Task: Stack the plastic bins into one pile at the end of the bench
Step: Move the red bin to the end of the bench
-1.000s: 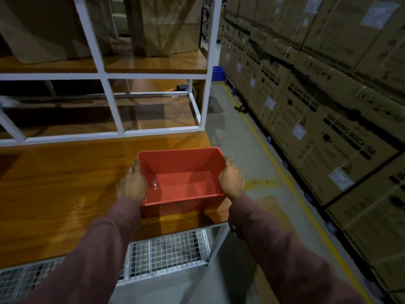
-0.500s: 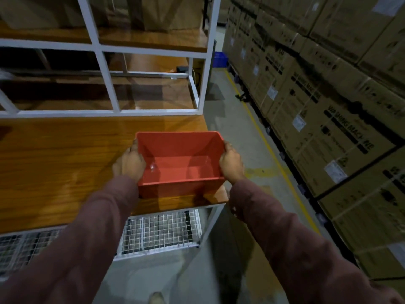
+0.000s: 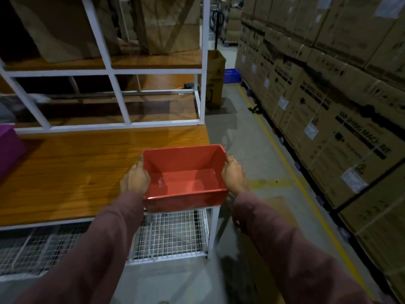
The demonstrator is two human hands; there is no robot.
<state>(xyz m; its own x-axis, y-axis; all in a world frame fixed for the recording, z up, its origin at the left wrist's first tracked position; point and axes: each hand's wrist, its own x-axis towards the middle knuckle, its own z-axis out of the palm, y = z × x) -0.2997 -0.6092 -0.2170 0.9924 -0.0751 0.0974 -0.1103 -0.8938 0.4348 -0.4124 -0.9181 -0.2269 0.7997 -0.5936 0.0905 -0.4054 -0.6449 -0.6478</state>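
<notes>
Far left, cut by the frame edge: a purple bin (image 3: 8,148) resting on the wooden bench (image 3: 72,172), well apart from everything else on it. Behind the bench top, a white metal rack (image 3: 119,99) with wooden shelves, large cardboard cartons (image 3: 65,27) on the upper shelf. Toward the middle, left hand (image 3: 135,177) clamped against the left short wall of a red plastic bin (image 3: 184,177), fingers curled around the outside, thumb up by the rim. Red plastic bin open side up, empty, glossy floor inside, sitting at the right-hand end of the bench with its near wall past the front edge and its right side past the bench corner; impossible to tell whether resting on the wood or held just above it. Below that corner, a white wire-mesh shelf (image 3: 171,233) and a white leg. On the other side of the bin, right hand (image 3: 233,174) closed on the right short wall in the same way, fingers wrapped low on the outside, thumb near the rim. Both forearms in dull reddish-brown sleeves (image 3: 285,249). Further right, grey concrete floor with a yellow line (image 3: 282,159) running along the aisle, a small blue crate (image 3: 231,75) far down it. At the far right, a tall wall of stacked cardboard boxes (image 3: 341,119) printed "WASHING MACHINE", white labels stuck on several.
</notes>
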